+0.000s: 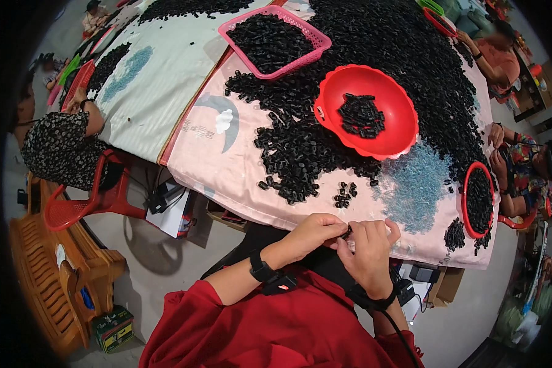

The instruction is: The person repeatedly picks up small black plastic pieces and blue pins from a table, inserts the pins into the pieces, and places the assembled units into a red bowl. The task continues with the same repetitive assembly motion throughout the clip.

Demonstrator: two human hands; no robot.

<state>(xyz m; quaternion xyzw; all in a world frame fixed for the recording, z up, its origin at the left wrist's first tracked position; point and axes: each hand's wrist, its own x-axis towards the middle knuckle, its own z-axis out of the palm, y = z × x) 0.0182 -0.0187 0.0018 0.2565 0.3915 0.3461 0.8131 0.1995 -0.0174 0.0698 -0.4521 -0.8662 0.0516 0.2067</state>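
A brown bench (49, 264) sits at the lower left of the frame. A red chair (70, 211) is near it, with a person (61, 147) in a dark dotted top. A green box (113, 331) is on the floor below. At the upper left is a white cloth (165, 73) with some blue bits (127, 73) on it. Next to it is a pink cloth (196, 156). A pink basket (296, 65) full of black bits is at the top middle.

Below the middle, the left hand (316, 233) pinches a tiny dark bit (348, 233) in its fingertips, just past the cloth's front edge. The right hand (371, 248) has bent fingers close around that bit, but I cannot tell if it grips it too. A little heap (345, 195) of black bits lies just above the hands. Right of the middle is a red bowl (400, 116) with black bits inside. More blue bits lie below it. At the far right is a red basket (465, 199) of black bits.
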